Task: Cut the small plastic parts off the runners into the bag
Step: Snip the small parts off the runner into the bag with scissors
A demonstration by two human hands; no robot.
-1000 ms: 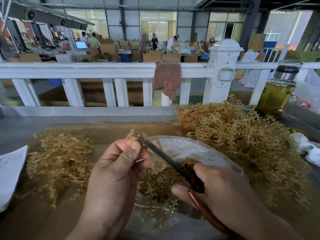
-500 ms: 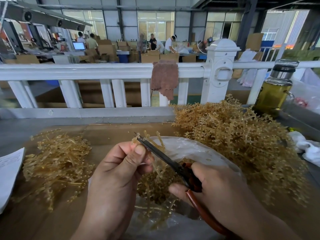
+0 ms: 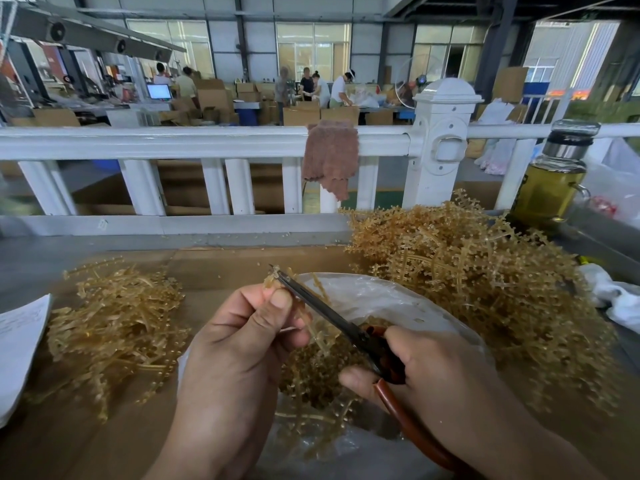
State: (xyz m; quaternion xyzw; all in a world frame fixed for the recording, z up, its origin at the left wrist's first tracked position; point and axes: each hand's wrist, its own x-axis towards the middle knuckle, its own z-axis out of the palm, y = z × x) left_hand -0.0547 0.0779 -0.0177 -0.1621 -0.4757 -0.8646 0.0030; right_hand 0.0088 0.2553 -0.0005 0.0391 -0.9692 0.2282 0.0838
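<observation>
My left hand (image 3: 239,337) pinches a thin amber plastic runner (image 3: 313,323) above the open clear plastic bag (image 3: 391,306). My right hand (image 3: 440,372) grips scissors (image 3: 329,313) with red-brown handles. Their dark blades point up and left, and the tip lies at the runner's top end by my left thumb. Cut amber parts (image 3: 311,372) lie heaped inside the bag, under both hands. A big tangled heap of runners (image 3: 485,289) is piled on the right, touching the bag's far edge.
A smaller heap of stripped amber runners (image 3: 110,327) lies on the brown cardboard (image 3: 214,265) at the left. White paper (image 3: 17,344) is at the left edge. A white railing (image 3: 207,140) with a brown cloth (image 3: 330,157) runs behind. A bottle of yellow liquid (image 3: 550,181) stands far right.
The scissor blades have slid up along the runner toward its top end. My left hand has shifted slightly while keeping its pinch.
</observation>
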